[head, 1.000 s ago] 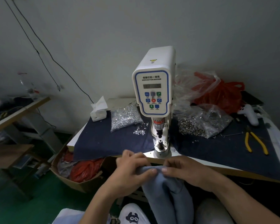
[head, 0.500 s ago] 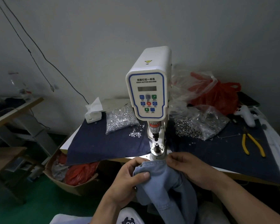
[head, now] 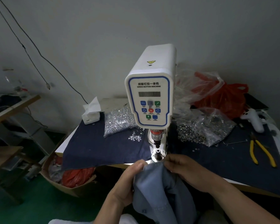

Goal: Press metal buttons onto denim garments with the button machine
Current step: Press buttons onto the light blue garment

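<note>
A white servo button machine (head: pixel 150 88) stands at the table's front edge, its lower die (head: pixel 158 154) bare under the punch. A light blue denim garment (head: pixel 155 188) hangs just in front of the die. My left hand (head: pixel 128 183) grips the garment's left fold, fingers curled round the cloth. My right hand (head: pixel 183 168) pinches the top edge on the right, close to the die. A bag of silver button parts (head: pixel 118 122) lies left of the machine, and a bag of ring parts (head: pixel 200 128) lies right of it.
Dark denim cloth (head: pixel 100 152) covers the table. Yellow-handled pliers (head: pixel 260 154) lie at the right, with a white tool (head: pixel 254 118) and red plastic bags (head: pixel 225 97) behind. A tissue box (head: pixel 90 115) sits back left. A cardboard box (head: pixel 68 185) stands on the green floor.
Both hands have lifted the denim garment up and forward, from below the table edge to just in front of the lower die. The grip of each hand stays on the cloth.
</note>
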